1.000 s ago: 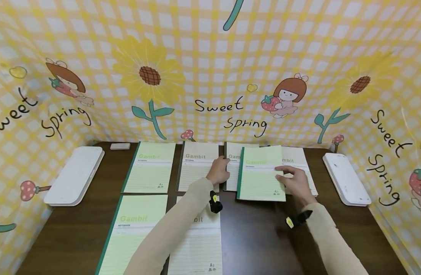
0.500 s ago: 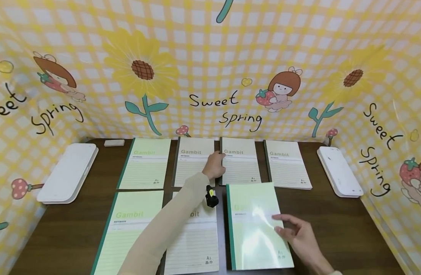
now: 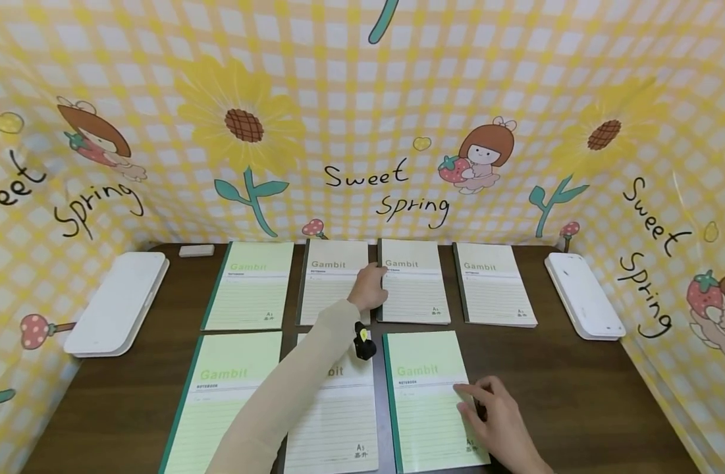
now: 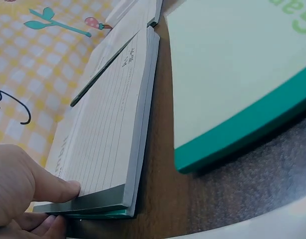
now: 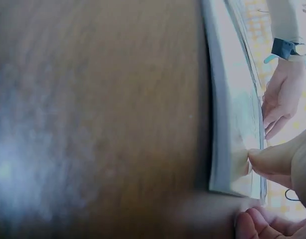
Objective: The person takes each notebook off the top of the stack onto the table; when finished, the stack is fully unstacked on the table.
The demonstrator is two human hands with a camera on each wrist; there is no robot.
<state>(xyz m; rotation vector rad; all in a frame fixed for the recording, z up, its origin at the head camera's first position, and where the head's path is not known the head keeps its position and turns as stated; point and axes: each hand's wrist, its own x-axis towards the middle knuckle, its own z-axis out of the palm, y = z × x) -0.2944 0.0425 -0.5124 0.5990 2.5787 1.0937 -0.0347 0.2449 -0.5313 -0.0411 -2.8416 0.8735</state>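
My left hand [image 3: 368,288] is at the spine of the grey notebook [image 3: 415,283], third in the back row. In the left wrist view its thumb [image 4: 58,189] lies on the cover and its fingers curl below at the spine; a green spine [image 4: 100,215] shows beneath the dark one. My right hand [image 3: 498,421] is at the right edge of a green notebook [image 3: 421,421] lying in the front row. The right wrist view shows its thumb [image 5: 272,162] on this cover [image 5: 237,124], with the other fingers [image 5: 260,226] loosely bent beside the edge.
A green [image 3: 249,283] and two grey notebooks [image 3: 332,283] [image 3: 495,283] also lie in the back row. Another green [image 3: 214,408] and a grey notebook [image 3: 332,428] lie in front. White cases [image 3: 119,303] [image 3: 584,296] flank the dark table [image 3: 546,368]; a small white block [image 3: 196,250] is back left.
My right hand has brought the green notebook from over the back row toward me and laid it in the front row, uncovering the back grey notebooks. My left hand stays at the same spine.
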